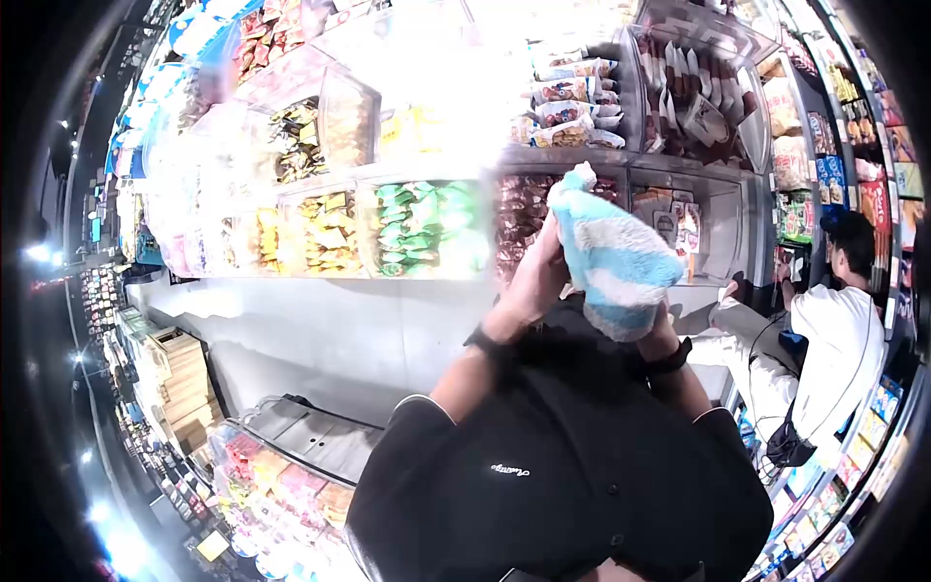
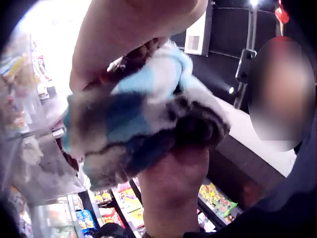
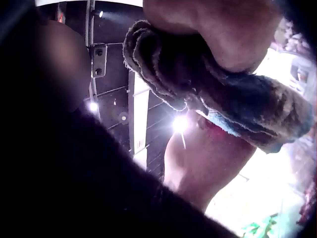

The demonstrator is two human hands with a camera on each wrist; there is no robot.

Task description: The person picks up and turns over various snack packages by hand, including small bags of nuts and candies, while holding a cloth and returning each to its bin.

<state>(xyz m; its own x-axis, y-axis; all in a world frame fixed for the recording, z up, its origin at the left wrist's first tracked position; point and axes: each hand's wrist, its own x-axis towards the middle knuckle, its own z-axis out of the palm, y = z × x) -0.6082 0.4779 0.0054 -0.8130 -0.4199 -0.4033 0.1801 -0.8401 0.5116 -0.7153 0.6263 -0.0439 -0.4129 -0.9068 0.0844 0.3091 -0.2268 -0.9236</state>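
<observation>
A fluffy cloth (image 1: 621, 257) with light blue and white stripes is held up in front of the dark shirt. The left hand (image 1: 538, 276) grips its left side. Behind its lower right side is the right hand (image 1: 659, 335), mostly hidden in the head view. In the left wrist view the bunched cloth (image 2: 114, 119) lies between the left hand (image 2: 129, 34) above and the right hand (image 2: 173, 183) below. Folds of the cloth (image 3: 237, 99) hang at the right hand (image 3: 223, 25) in the right wrist view, with the left hand (image 3: 208, 158) beneath. Several fingertips are hidden.
Clear bins of wrapped snacks, among them green packets (image 1: 407, 228), stand beyond the hands. At the right a person in a white shirt (image 1: 839, 339) is beside packed shelves. A grey-topped case (image 1: 310, 436) stands at the lower left, near wooden crates (image 1: 179, 378).
</observation>
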